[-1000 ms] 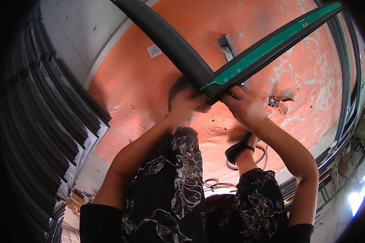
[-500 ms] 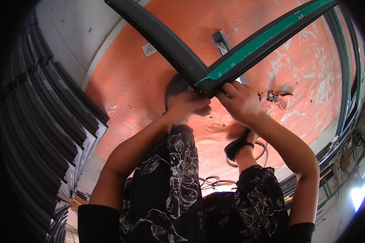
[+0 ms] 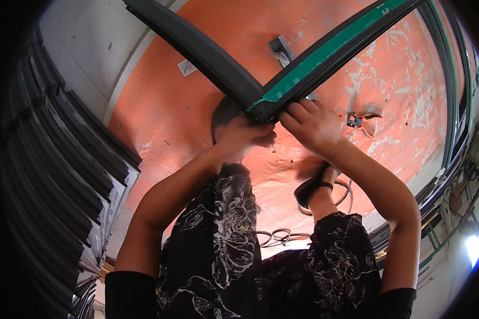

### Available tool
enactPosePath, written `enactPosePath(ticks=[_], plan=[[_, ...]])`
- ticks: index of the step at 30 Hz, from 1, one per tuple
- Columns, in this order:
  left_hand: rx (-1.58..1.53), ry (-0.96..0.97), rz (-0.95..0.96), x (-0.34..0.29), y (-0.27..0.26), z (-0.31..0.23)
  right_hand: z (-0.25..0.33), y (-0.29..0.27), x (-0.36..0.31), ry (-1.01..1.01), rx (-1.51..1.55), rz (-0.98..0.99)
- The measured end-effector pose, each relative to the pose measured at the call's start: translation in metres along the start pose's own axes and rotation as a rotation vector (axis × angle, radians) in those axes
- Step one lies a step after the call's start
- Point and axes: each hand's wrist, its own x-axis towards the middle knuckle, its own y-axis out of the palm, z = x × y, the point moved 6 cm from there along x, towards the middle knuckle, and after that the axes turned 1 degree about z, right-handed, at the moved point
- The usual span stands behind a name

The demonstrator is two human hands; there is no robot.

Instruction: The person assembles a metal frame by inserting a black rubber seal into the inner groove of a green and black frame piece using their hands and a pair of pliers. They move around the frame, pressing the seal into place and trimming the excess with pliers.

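Note:
Two dark profile bars meet in a V-shaped corner of a frame (image 3: 205, 58), its point toward me. A strip of green film (image 3: 324, 53) covers part of the right bar. At the corner's left underside, my left hand (image 3: 244, 135) has its fingers curled around the frame's edge. My right hand (image 3: 311, 125) grips the lower edge of the right bar beside the corner, fingers bent. The hands almost meet below the corner, and the fingertips are partly hidden by the frame.
Orange-handled pliers (image 3: 361, 121) lie on the worn orange floor (image 3: 303, 175) to the right. A grey metal piece (image 3: 280, 50) rests beyond the corner near a small white label (image 3: 187, 67). Stacked dark profiles (image 3: 53, 175) fill the left side. A black cable (image 3: 279, 236) coils near my feet.
The frame's corner has shifted slightly left in the picture, along with the floor and the pliers. Both hands keep their hold at the corner.

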Motion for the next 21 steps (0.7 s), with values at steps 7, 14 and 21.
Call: enactPosePath(ticks=[7,14,21], plan=[[0.018,-0.051,0.0,-0.001,0.001,-0.003,-0.073,-0.019,-0.034,0.343,-0.166,-0.176],[0.016,-0.016,-0.049,0.0,0.011,-0.005,-0.116,0.047,-0.112,1.64,1.238,-0.15],[0.027,-0.042,-0.009,0.009,0.002,0.002,-0.118,0.102,-0.118,1.565,1.961,-0.556]])
